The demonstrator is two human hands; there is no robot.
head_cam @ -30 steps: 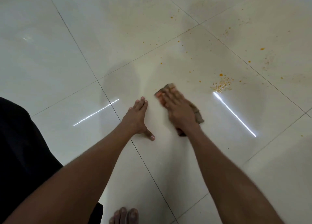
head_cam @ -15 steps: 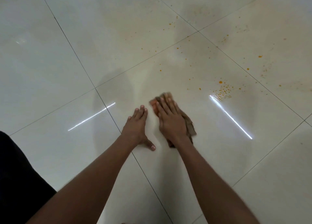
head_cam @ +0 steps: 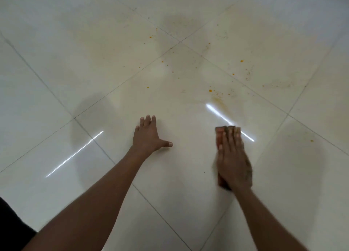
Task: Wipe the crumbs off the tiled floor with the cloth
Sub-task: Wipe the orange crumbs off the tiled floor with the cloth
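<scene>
Glossy pale tiled floor (head_cam: pixel 56 77) fills the view, crossed by thin grout lines and two bright streaks of reflected light. Nearest, two bare forearms reach forward from the bottom edge, with a dark garment (head_cam: pixel 11 230) at the lower left corner. Of the two hands, well apart, the left hand (head_cam: pixel 148 135) lies flat and empty on the tile, fingers together, thumb out to the side. The right hand (head_cam: pixel 233 158) lies palm down on the brownish cloth (head_cam: pixel 220 133), pressing it to the floor; the cloth shows past the fingertips and beside the wrist, blurred. Beyond it, orange crumbs (head_cam: pixel 217 93) lie scattered, with more specks and faint smears farther off.
</scene>
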